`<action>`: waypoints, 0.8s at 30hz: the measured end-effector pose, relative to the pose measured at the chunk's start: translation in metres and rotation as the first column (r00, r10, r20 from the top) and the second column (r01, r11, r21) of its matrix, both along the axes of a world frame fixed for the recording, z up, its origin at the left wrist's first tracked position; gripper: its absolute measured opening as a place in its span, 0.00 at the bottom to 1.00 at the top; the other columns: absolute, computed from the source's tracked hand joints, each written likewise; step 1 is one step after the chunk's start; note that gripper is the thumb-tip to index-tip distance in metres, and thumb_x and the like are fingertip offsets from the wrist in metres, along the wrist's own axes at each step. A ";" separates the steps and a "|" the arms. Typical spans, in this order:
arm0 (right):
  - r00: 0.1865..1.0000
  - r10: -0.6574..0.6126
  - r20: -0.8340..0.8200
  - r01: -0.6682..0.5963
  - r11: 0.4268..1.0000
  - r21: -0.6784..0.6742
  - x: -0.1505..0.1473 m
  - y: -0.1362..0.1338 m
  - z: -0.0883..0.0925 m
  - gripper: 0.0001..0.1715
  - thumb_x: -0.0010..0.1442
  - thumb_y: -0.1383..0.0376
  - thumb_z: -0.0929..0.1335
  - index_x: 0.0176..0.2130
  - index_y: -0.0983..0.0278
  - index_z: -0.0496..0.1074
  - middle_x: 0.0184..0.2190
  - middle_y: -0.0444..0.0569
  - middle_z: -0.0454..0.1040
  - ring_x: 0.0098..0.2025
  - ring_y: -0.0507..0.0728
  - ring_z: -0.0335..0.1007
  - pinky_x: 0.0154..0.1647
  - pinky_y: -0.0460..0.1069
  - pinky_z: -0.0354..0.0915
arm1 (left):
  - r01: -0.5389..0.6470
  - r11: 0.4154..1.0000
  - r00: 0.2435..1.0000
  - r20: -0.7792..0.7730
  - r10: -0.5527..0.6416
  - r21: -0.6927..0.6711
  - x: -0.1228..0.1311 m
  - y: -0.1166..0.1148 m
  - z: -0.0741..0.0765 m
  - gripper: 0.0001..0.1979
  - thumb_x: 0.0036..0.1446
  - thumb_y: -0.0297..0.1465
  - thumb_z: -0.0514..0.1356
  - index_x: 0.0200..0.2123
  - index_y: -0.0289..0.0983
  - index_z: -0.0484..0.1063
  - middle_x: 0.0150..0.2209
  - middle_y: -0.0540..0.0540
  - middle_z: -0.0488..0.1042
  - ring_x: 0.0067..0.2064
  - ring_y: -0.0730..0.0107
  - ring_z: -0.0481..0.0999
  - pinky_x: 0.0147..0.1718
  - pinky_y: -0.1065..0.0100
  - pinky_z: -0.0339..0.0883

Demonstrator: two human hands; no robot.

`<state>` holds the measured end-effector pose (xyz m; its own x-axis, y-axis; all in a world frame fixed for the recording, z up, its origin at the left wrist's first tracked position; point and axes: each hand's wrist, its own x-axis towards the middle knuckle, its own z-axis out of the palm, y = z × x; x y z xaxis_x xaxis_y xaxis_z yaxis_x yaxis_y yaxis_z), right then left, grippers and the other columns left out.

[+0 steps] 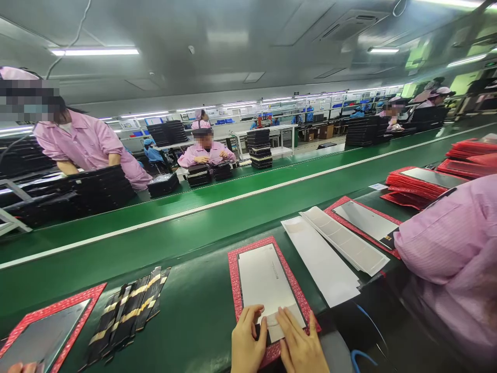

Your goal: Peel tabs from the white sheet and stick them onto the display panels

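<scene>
A silver flat display panel (261, 274) lies on a red bubble-wrap sheet (234, 274) at the table's near edge. Across the panel's lower end runs a pale, translucent strip (273, 327). My left hand (248, 339) is at the lower left corner, its fingers curled and thumb close to the index finger; what they pinch, if anything, I cannot make out. A small dark piece shows between them. My right hand (301, 339) rests with stretched fingers on the strip and the panel's lower right part.
White label sheets (320, 259) lie to the right, beside another panel (365, 217) and red bubble-wrap stacks (415, 181). A co-worker's pink sleeve (446, 228) is close by. Black-and-gold flex strips (128, 313) and another panel (50, 331), touched by another person's fingers, are left. Beyond runs a green conveyor (194, 228).
</scene>
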<state>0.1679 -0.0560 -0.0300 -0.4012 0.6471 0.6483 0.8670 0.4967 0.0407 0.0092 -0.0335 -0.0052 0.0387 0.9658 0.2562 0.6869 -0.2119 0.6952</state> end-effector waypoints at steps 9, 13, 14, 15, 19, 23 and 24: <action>0.997 -0.022 0.070 0.015 0.995 0.103 0.029 -0.017 -0.023 0.21 0.55 0.68 0.59 0.48 0.66 0.68 0.46 0.52 0.71 0.46 0.57 0.70 0.61 0.61 0.25 | -0.022 0.999 0.995 -0.099 0.018 -0.039 0.005 0.008 0.010 0.10 0.56 0.35 0.53 0.40 0.42 0.70 0.33 0.49 0.73 0.33 0.67 0.74 0.32 0.71 0.64; 0.999 -0.022 0.039 0.015 0.987 0.158 0.026 -0.020 -0.022 0.18 0.56 0.66 0.60 0.45 0.63 0.70 0.43 0.50 0.73 0.47 0.56 0.68 0.62 0.62 0.28 | -0.008 0.996 0.999 -0.045 0.004 -0.094 0.002 0.009 0.010 0.13 0.58 0.34 0.48 0.42 0.41 0.69 0.33 0.49 0.73 0.32 0.68 0.73 0.33 0.70 0.64; 0.999 -0.025 0.020 0.021 0.984 0.178 0.022 -0.019 -0.020 0.17 0.57 0.64 0.60 0.44 0.63 0.70 0.42 0.49 0.74 0.51 0.57 0.65 0.62 0.62 0.29 | -0.008 0.994 1.000 -0.030 0.005 -0.108 0.001 0.008 0.010 0.13 0.59 0.34 0.47 0.43 0.41 0.68 0.34 0.49 0.73 0.31 0.69 0.73 0.33 0.70 0.63; 1.000 -0.018 0.005 0.017 0.979 0.203 0.018 -0.018 -0.018 0.17 0.58 0.62 0.60 0.43 0.63 0.71 0.41 0.49 0.74 0.55 0.57 0.60 0.61 0.62 0.30 | -0.007 0.993 1.000 -0.016 0.005 -0.121 0.001 0.008 0.010 0.14 0.59 0.34 0.47 0.44 0.40 0.67 0.34 0.49 0.73 0.31 0.69 0.72 0.33 0.70 0.63; 0.995 0.072 0.065 -0.087 0.959 0.270 -0.006 -0.011 -0.011 0.19 0.58 0.56 0.59 0.43 0.60 0.71 0.41 0.46 0.75 0.62 0.57 0.41 0.61 0.64 0.29 | 0.021 0.986 1.000 0.012 -0.019 -0.165 -0.003 0.009 0.011 0.15 0.58 0.36 0.48 0.46 0.39 0.65 0.31 0.50 0.71 0.25 0.72 0.68 0.29 0.71 0.62; 0.990 0.082 0.117 -0.109 0.962 0.251 -0.018 -0.006 -0.006 0.22 0.58 0.52 0.59 0.45 0.59 0.70 0.46 0.46 0.72 0.63 0.58 0.39 0.60 0.65 0.27 | 0.068 0.981 0.997 -0.009 -0.070 -0.180 -0.006 0.010 0.014 0.16 0.54 0.36 0.53 0.47 0.40 0.65 0.30 0.52 0.69 0.22 0.74 0.65 0.29 0.71 0.62; 0.988 0.094 0.120 -0.121 0.960 0.251 -0.017 -0.006 -0.004 0.22 0.58 0.52 0.59 0.45 0.58 0.70 0.46 0.45 0.71 0.63 0.58 0.39 0.60 0.66 0.27 | 0.075 0.982 0.997 -0.017 -0.080 -0.175 -0.006 0.010 0.014 0.15 0.54 0.36 0.53 0.46 0.40 0.66 0.30 0.52 0.69 0.22 0.74 0.65 0.29 0.71 0.62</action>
